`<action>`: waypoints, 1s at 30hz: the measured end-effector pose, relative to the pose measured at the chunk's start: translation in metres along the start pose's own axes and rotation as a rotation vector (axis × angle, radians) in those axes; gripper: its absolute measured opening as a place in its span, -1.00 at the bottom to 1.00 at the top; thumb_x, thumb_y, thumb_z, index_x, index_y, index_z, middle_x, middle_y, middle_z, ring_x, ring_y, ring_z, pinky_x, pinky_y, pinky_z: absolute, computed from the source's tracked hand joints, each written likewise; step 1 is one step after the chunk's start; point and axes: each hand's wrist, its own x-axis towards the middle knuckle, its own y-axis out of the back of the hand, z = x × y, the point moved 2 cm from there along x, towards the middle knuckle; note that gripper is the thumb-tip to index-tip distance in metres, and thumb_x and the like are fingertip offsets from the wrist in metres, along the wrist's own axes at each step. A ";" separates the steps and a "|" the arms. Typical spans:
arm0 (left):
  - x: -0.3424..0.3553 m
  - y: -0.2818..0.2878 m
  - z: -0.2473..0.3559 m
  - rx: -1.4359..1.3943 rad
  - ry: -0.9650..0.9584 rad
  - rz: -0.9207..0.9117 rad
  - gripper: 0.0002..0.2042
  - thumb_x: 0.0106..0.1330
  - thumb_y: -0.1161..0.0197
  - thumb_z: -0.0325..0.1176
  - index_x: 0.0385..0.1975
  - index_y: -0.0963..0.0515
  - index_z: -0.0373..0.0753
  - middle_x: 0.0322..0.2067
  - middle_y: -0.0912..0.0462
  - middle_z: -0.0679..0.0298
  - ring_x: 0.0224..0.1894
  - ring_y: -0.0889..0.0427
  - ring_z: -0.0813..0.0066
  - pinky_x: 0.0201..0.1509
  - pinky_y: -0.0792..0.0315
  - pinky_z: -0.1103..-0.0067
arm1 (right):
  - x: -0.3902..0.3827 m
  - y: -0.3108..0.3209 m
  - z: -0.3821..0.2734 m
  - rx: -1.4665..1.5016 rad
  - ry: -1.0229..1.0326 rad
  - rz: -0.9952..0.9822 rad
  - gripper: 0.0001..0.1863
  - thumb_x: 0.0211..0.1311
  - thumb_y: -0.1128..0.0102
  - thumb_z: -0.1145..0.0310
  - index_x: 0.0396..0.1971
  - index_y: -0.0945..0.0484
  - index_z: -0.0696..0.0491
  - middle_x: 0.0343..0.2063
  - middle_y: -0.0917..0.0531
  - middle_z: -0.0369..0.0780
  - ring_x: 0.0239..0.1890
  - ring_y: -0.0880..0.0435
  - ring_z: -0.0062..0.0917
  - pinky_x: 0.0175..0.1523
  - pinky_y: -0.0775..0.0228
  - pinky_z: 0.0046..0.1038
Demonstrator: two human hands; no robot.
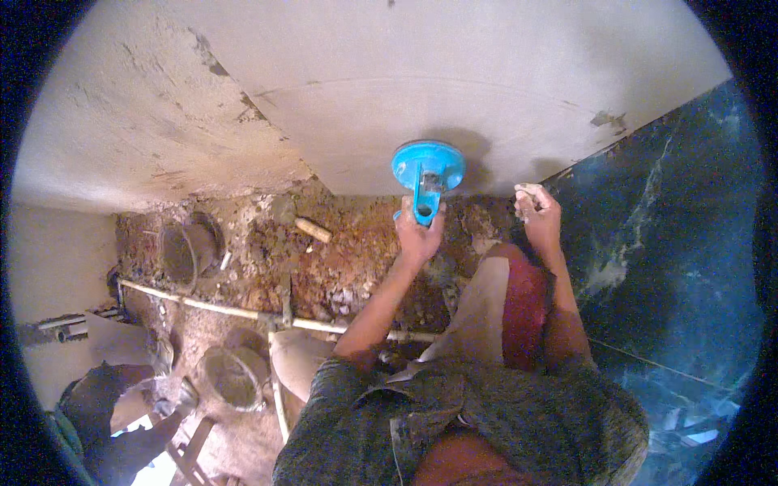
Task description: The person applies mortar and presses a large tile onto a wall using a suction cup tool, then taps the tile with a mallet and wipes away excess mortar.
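My left hand [420,236] is wrapped round the handle of a blue disc-shaped tool that looks like a suction cup [429,154]. The disc lies against the lower part of a large pale panel [365,121], close to its bottom edge. My right hand [538,212] is closed, its dusty fingers curled, near the corner between the pale panel and the dark veined slab [648,235] on the right. Whether those fingers hold anything is hidden.
Rubble-strewn ground [324,267] runs below the panel, with a small wooden-looking piece [314,230] on it. A thin pole [203,304] crosses the ground. Two buckets [185,253] [232,378] stand left. Another person in dark clothing [105,405] is at lower left.
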 end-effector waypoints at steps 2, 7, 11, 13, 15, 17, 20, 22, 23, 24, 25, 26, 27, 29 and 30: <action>0.017 -0.021 -0.032 0.021 -0.152 0.034 -0.75 0.10 -0.36 -0.32 -0.40 -0.42 -0.27 -0.62 -0.55 0.12 -0.56 -0.59 0.16 -0.42 -0.44 0.34 | 0.006 -0.008 0.022 0.183 0.038 0.030 -0.82 0.28 -0.13 0.40 -0.22 -0.57 0.18 -0.49 -0.55 -0.34 -0.50 -0.45 -0.74 -0.41 -0.34 -0.63; 0.042 -0.057 -0.030 -0.067 -0.140 -0.110 -0.68 0.11 -0.34 -0.32 -0.26 -0.41 -0.36 -0.55 -0.58 -0.02 -0.47 -0.62 -0.01 -0.36 -0.47 0.26 | -0.008 0.000 0.064 0.071 0.144 0.064 -0.83 0.26 -0.12 0.43 -0.21 -0.58 0.16 -0.53 -0.58 -0.34 -0.52 -0.47 -0.72 -0.42 -0.34 -0.61; 0.056 -0.064 -0.039 -0.064 -0.143 -0.083 -0.61 0.07 -0.34 -0.29 -0.22 -0.38 -0.40 -0.52 -0.58 -0.08 -0.44 -0.61 -0.08 -0.38 -0.47 0.26 | -0.017 -0.001 0.067 0.053 0.085 0.023 -0.83 0.25 -0.12 0.43 -0.21 -0.59 0.12 -0.55 -0.57 -0.36 -0.53 -0.47 -0.73 -0.41 -0.34 -0.60; 0.062 -0.065 -0.038 -0.014 -0.333 -0.052 -0.58 0.03 -0.34 -0.31 -0.20 -0.37 -0.41 -0.52 -0.57 -0.09 -0.44 -0.60 -0.11 -0.37 -0.48 0.24 | -0.019 -0.001 0.073 0.024 0.074 0.020 -0.82 0.25 -0.13 0.40 -0.20 -0.59 0.10 -0.57 -0.55 -0.37 -0.54 -0.44 -0.74 -0.41 -0.32 -0.61; 0.061 -0.066 -0.037 0.062 -0.340 -0.032 -0.57 0.01 -0.34 -0.33 -0.19 -0.36 -0.41 -0.53 -0.56 -0.08 -0.44 -0.60 -0.12 -0.37 -0.49 0.23 | -0.014 -0.004 0.072 -0.092 0.098 0.023 -0.81 0.23 -0.14 0.39 -0.19 -0.59 0.10 -0.56 -0.57 -0.35 -0.54 -0.46 -0.73 -0.41 -0.33 -0.60; 0.060 -0.070 -0.045 0.031 -0.260 -0.046 -0.59 0.00 -0.34 -0.34 -0.19 -0.40 -0.38 -0.49 -0.58 -0.06 -0.41 -0.61 -0.10 -0.35 -0.50 0.24 | -0.012 -0.010 0.068 -0.057 0.121 -0.026 -0.79 0.22 -0.15 0.39 -0.17 -0.57 0.10 -0.49 -0.62 -0.29 -0.49 -0.53 -0.64 -0.35 -0.39 -0.54; 0.061 -0.075 -0.043 0.036 -0.243 -0.044 -0.64 0.00 -0.33 -0.35 -0.22 -0.44 -0.35 -0.44 -0.60 -0.06 -0.38 -0.63 -0.07 -0.32 -0.51 0.25 | 0.001 -0.007 0.012 -0.159 0.393 0.054 -0.72 0.21 -0.18 0.36 -0.10 -0.52 0.12 -0.46 -0.62 -0.25 -0.44 -0.55 -0.59 -0.29 -0.42 -0.49; 0.062 -0.069 -0.046 0.075 -0.247 -0.018 -0.53 -0.04 -0.35 -0.37 -0.14 -0.34 -0.38 -0.52 -0.59 -0.09 -0.43 -0.62 -0.13 -0.37 -0.51 0.22 | 0.002 -0.015 -0.041 -0.236 0.545 0.091 -0.67 0.20 -0.20 0.30 -0.07 -0.49 0.12 -0.46 -0.61 -0.22 -0.42 -0.57 -0.51 -0.26 -0.43 -0.44; 0.062 -0.068 -0.047 0.112 -0.253 -0.014 -0.53 -0.04 -0.35 -0.38 -0.14 -0.35 -0.38 -0.52 -0.59 -0.08 -0.43 -0.62 -0.13 -0.37 -0.51 0.22 | 0.001 -0.019 -0.069 -0.268 0.573 0.081 -0.65 0.20 -0.20 0.26 -0.07 -0.48 0.11 -0.45 -0.62 -0.20 -0.40 -0.60 -0.44 -0.24 -0.44 -0.39; 0.063 -0.072 -0.046 0.133 -0.263 -0.008 -0.54 -0.05 -0.35 -0.38 -0.14 -0.35 -0.38 -0.51 -0.60 -0.08 -0.43 -0.62 -0.13 -0.37 -0.51 0.22 | -0.002 -0.022 -0.097 -0.314 0.607 0.078 -0.64 0.20 -0.20 0.22 -0.07 -0.47 0.10 -0.45 -0.63 -0.17 -0.39 -0.63 -0.37 -0.22 -0.45 -0.35; 0.065 -0.070 -0.051 0.179 -0.270 -0.001 -0.54 -0.05 -0.35 -0.39 -0.15 -0.35 -0.37 -0.51 -0.60 -0.08 -0.43 -0.62 -0.13 -0.37 -0.51 0.22 | -0.002 -0.031 -0.111 -0.439 0.584 0.036 -0.61 0.18 -0.20 0.14 -0.12 -0.47 0.10 -0.40 -0.64 -0.12 -0.34 -0.64 -0.29 -0.21 -0.45 -0.29; 0.065 -0.073 -0.047 0.121 -0.276 -0.008 -0.55 -0.05 -0.35 -0.39 -0.15 -0.35 -0.38 -0.51 -0.60 -0.08 -0.43 -0.62 -0.13 -0.37 -0.51 0.22 | -0.003 -0.036 -0.127 -0.583 0.557 0.003 -0.58 0.16 -0.19 0.06 -0.16 -0.48 0.10 -0.36 -0.64 -0.07 -0.29 -0.64 -0.20 -0.20 -0.46 -0.22; 0.064 -0.074 -0.045 0.069 -0.281 -0.018 -0.55 -0.05 -0.34 -0.40 -0.16 -0.35 -0.38 -0.51 -0.60 -0.08 -0.43 -0.62 -0.12 -0.37 -0.51 0.22 | -0.003 -0.042 -0.138 -0.722 0.524 -0.032 -0.53 0.14 -0.18 -0.02 -0.20 -0.48 0.10 -0.32 -0.65 -0.03 -0.24 -0.65 -0.11 -0.18 -0.46 -0.16; 0.063 -0.077 -0.042 0.001 -0.274 -0.033 -0.57 -0.05 -0.33 -0.41 -0.18 -0.36 -0.38 -0.53 -0.59 -0.08 -0.45 -0.61 -0.12 -0.38 -0.50 0.21 | 0.004 -0.055 -0.152 -0.959 0.502 -0.095 -0.53 0.16 -0.11 -0.04 -0.21 -0.47 0.11 -0.39 -0.65 -0.01 -0.31 -0.66 -0.10 -0.21 -0.46 -0.10; 0.064 -0.076 -0.041 0.002 -0.263 -0.036 -0.59 -0.05 -0.32 -0.41 -0.19 -0.37 -0.39 -0.55 -0.58 -0.08 -0.46 -0.61 -0.12 -0.40 -0.49 0.21 | 0.009 -0.062 -0.155 -1.046 0.503 -0.127 -0.55 0.17 -0.10 -0.01 -0.21 -0.47 0.11 -0.41 -0.64 -0.02 -0.32 -0.65 -0.09 -0.21 -0.45 -0.09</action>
